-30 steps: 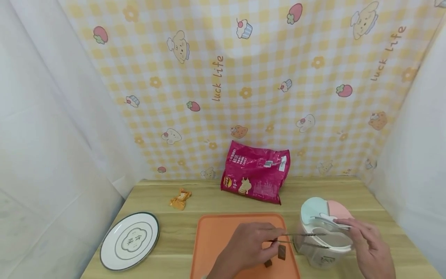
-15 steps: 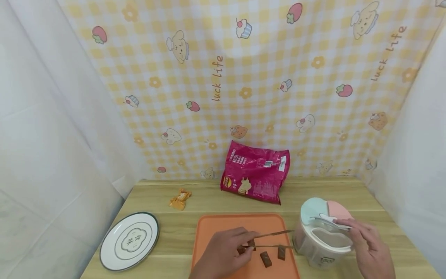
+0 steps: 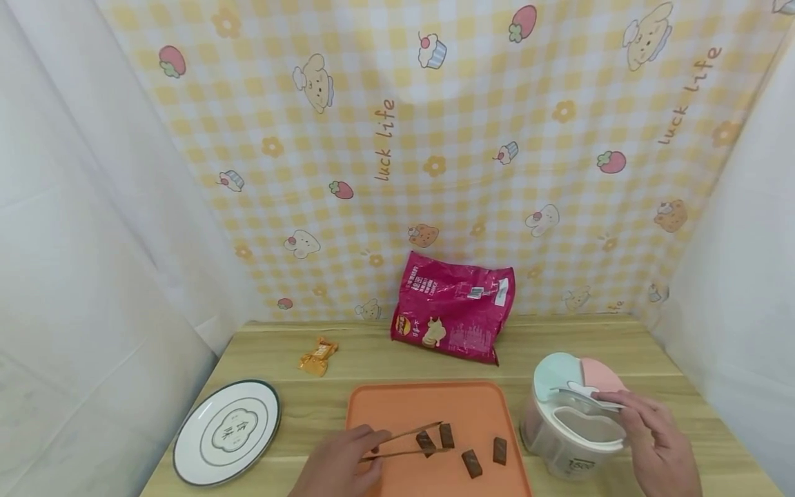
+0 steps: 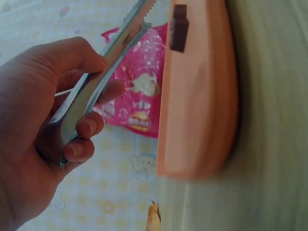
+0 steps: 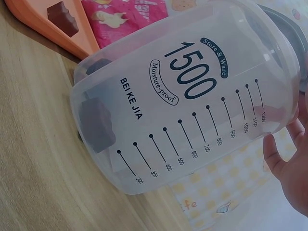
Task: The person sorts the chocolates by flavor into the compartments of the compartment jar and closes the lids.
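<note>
My left hand holds metal tongs, their serrated tips parted over the orange tray. One chocolate piece lies between the tong arms, and a second chocolate piece is by the tips. Whether the tongs touch either is unclear. Further right on the tray are a chocolate piece and another chocolate piece. My right hand pinches the raised clear flap of a storage container. Through its wall, the right wrist view shows a dark chocolate piece at the bottom.
A white plate with a dark rim lies at the left. Behind it is an orange-wrapped candy. A magenta snack bag leans against the checked cloth at the back.
My left hand has moved left with the tongs, from beside the container's opening to over the tray's chocolate pieces. My right hand still holds the flap up.
</note>
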Motion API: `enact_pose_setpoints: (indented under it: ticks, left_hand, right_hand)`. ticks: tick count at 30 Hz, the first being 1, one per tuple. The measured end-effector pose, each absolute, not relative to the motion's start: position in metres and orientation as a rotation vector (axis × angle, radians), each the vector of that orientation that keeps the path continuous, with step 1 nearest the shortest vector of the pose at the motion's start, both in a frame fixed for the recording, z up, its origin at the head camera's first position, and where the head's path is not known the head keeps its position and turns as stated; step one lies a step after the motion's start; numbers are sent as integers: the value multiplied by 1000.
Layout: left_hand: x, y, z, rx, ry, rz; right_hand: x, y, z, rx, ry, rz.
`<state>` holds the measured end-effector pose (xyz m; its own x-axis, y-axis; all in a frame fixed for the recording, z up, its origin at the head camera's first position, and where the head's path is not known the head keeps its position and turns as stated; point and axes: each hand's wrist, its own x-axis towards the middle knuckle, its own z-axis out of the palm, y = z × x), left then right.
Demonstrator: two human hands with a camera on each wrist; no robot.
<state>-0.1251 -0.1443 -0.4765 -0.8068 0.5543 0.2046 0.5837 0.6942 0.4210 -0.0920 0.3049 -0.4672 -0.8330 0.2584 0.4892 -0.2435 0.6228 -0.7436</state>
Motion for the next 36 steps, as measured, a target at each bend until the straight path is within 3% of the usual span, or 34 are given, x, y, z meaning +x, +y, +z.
enact_pose_setpoints:
  ticks: [36]
  left_hand:
    - [-126, -170, -514, -990, -2825, -826]
  right_hand:
    - [-93, 307, -469, -25, -2269, 1166]
